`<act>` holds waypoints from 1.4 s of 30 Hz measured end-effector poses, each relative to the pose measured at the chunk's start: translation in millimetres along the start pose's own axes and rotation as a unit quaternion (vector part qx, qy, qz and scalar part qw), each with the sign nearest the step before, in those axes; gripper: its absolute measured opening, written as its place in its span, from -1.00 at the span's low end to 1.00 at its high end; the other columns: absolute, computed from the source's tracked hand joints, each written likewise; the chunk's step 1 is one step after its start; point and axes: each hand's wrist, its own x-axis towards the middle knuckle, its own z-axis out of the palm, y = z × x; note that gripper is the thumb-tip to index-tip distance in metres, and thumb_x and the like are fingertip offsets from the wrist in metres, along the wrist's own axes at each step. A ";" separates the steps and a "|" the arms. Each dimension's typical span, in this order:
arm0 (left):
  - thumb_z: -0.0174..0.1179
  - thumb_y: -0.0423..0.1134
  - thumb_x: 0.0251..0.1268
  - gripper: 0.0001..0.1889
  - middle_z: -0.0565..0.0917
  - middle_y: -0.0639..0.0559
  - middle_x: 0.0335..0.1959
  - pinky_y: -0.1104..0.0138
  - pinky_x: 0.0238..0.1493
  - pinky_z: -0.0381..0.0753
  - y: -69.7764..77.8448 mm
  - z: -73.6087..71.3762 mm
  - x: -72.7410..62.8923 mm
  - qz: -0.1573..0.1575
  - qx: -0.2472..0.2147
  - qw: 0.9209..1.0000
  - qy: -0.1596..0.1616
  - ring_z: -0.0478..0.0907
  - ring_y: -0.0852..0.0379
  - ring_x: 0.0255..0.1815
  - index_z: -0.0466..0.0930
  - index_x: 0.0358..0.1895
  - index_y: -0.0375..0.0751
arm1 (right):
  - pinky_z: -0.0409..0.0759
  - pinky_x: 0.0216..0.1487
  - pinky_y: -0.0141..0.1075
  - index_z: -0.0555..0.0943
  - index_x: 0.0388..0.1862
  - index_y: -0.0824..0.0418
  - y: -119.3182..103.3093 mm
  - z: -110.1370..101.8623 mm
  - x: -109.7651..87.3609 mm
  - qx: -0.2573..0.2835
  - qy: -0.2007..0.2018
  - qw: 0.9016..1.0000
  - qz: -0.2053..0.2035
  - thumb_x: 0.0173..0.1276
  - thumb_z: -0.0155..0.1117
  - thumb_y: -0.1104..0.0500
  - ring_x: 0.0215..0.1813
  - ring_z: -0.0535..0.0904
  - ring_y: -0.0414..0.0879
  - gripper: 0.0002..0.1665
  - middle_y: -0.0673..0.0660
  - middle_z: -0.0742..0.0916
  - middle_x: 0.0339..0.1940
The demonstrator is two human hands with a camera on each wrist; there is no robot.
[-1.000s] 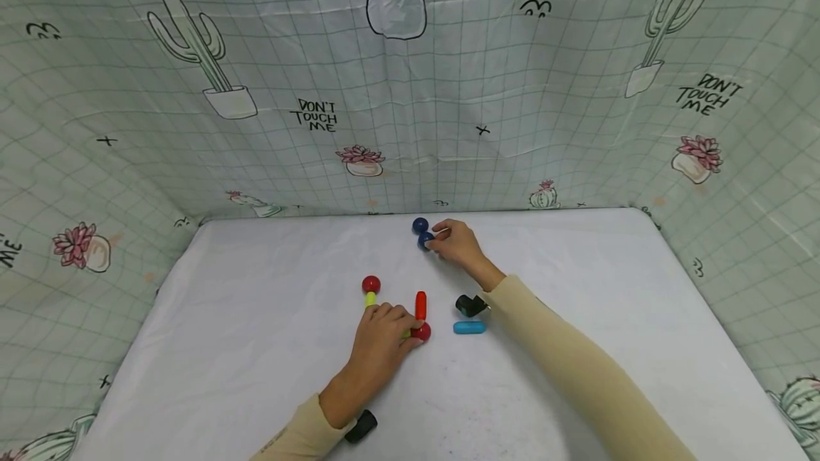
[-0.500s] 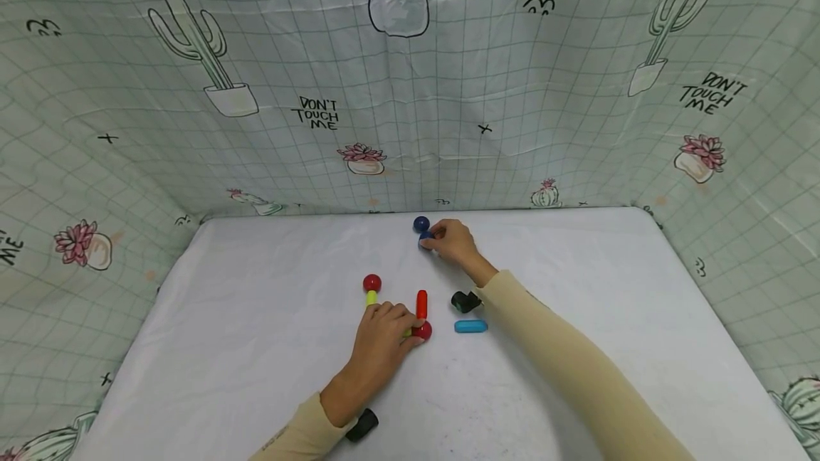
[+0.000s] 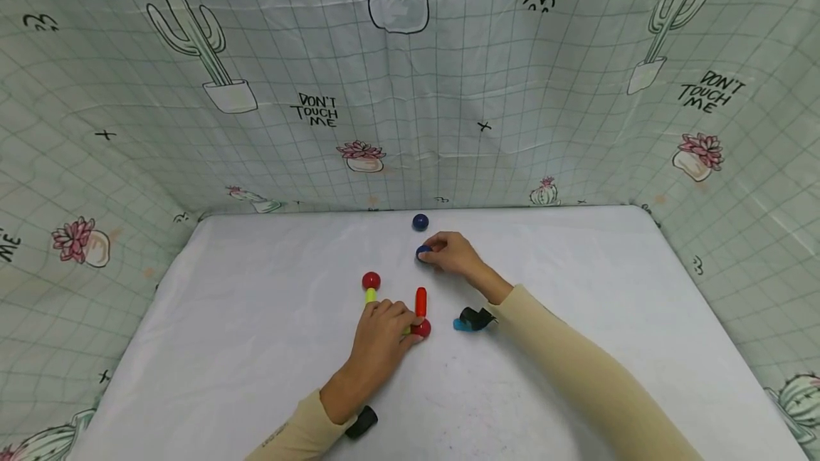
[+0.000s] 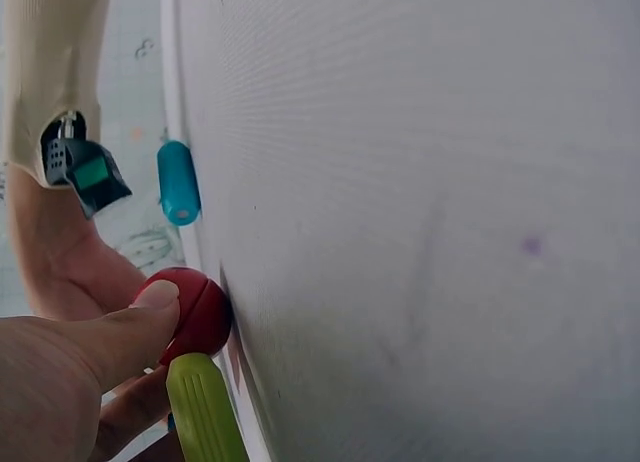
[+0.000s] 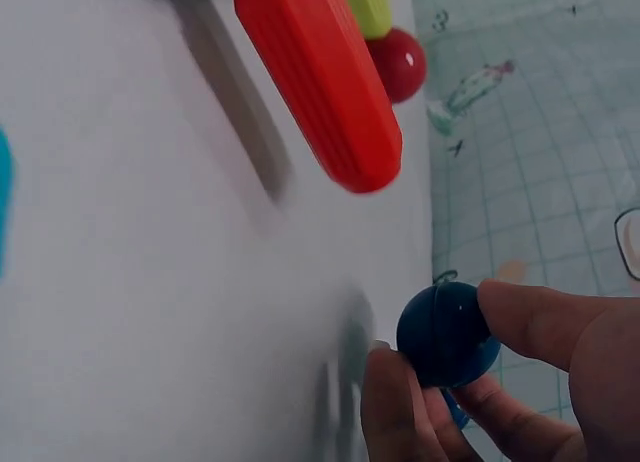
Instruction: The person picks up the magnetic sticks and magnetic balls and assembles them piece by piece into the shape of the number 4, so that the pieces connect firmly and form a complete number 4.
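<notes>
My left hand point(image 3: 379, 343) grips a red ball point(image 4: 200, 317) between thumb and fingers. A yellow-green rod point(image 4: 205, 407) meets that ball, and a red rod point(image 3: 421, 301) points away from it toward the back. Beyond my left knuckles a second red ball point(image 3: 371, 281) tops another yellow-green rod point(image 3: 371, 295), whose near part my hand hides. Farther back, my right hand point(image 3: 456, 255) pinches a dark blue ball point(image 5: 445, 334) between thumb and fingertips. Another blue ball point(image 3: 420, 223) lies behind it near the table's back edge.
A light blue rod point(image 4: 179, 184) lies right of the red pieces, partly covered in the head view by the right wrist's camera point(image 3: 477, 318). Another black camera point(image 3: 361, 422) sits at the left wrist. White cloth covers the table point(image 3: 256, 269); a printed curtain point(image 3: 435, 91) rises behind.
My right hand has drawn one blue ball nearer, away from the other, which stays at the back. My left hand keeps its hold on the red ball.
</notes>
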 end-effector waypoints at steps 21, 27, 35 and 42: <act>0.67 -0.09 0.03 -0.68 0.77 0.12 -0.25 0.18 0.03 0.53 -0.4 0.9 -0.8 0.015 0.001 0.999 0.031 0.62 0.10 -0.13 0.87 -0.13 -0.03 | 0.77 -0.18 -0.28 0.67 0.14 0.43 9.1 11.2 -29.2 0.051 -0.065 0.997 -0.013 0.48 0.40 0.25 -0.32 0.68 -0.12 -0.65 0.18 0.69 -0.21; 0.66 -0.11 0.06 -0.70 0.76 0.13 -0.25 0.17 0.06 0.53 0.2 0.4 0.3 0.006 -0.008 1.000 0.026 0.62 0.10 -0.12 0.87 -0.12 -0.03 | 0.79 -0.15 -0.25 0.67 0.15 0.45 10.2 12.4 -31.9 0.055 -0.071 0.996 -0.017 0.50 0.38 0.26 -0.30 0.69 -0.12 -0.65 0.20 0.70 -0.19; 0.66 -0.13 0.06 -0.70 0.76 0.11 -0.25 0.17 0.04 0.52 -0.1 -0.7 -0.1 0.009 -0.016 0.999 0.027 0.61 0.10 -0.13 0.86 -0.12 -0.06 | 0.79 -0.10 -0.21 0.67 0.17 0.44 8.0 14.2 -32.7 0.047 -0.073 0.996 -0.030 0.51 0.37 0.25 -0.24 0.74 -0.06 -0.64 0.22 0.70 -0.17; 0.64 -0.13 0.09 -0.70 0.77 0.10 -0.22 0.17 0.04 0.52 0.6 -2.0 -0.8 0.005 -0.018 1.000 0.021 0.61 0.09 -0.12 0.86 -0.11 -0.07 | 0.79 -0.12 -0.23 0.68 0.17 0.42 8.4 16.7 -32.7 0.039 -0.066 0.997 -0.030 0.51 0.37 0.24 -0.25 0.75 -0.07 -0.64 0.20 0.70 -0.18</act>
